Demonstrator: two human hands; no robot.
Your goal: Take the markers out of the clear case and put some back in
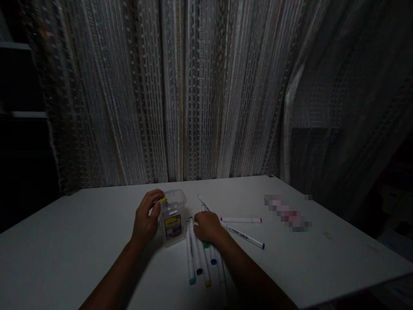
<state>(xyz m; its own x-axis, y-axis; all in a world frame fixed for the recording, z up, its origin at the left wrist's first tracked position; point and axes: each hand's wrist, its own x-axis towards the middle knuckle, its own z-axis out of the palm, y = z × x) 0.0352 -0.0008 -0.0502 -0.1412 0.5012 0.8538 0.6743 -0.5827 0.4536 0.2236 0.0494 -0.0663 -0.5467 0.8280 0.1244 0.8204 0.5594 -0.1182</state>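
White table (80, 241): left hand (145, 220) curled at clear plastic tub (181, 217), probably to steady it. Right hand (209, 226) covered capped markers (191, 263); both grips were unclear.

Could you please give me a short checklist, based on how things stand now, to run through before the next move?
1. Clear container upright on the white table: ok.
2. Left hand at the container: ok, fingers by its rim, near a yellow cap.
3. Left hand's grip secure: cannot tell, the contact is too dark.
4. Right hand at the bunched markers: ok, though its fingertips are partly hidden.
5. Every marker in the bunch: not ok, a pink-ended marker lies apart to the right.
6. Outlying blue-ended marker clear of the right hand: cannot tell, its far end runs close to it.
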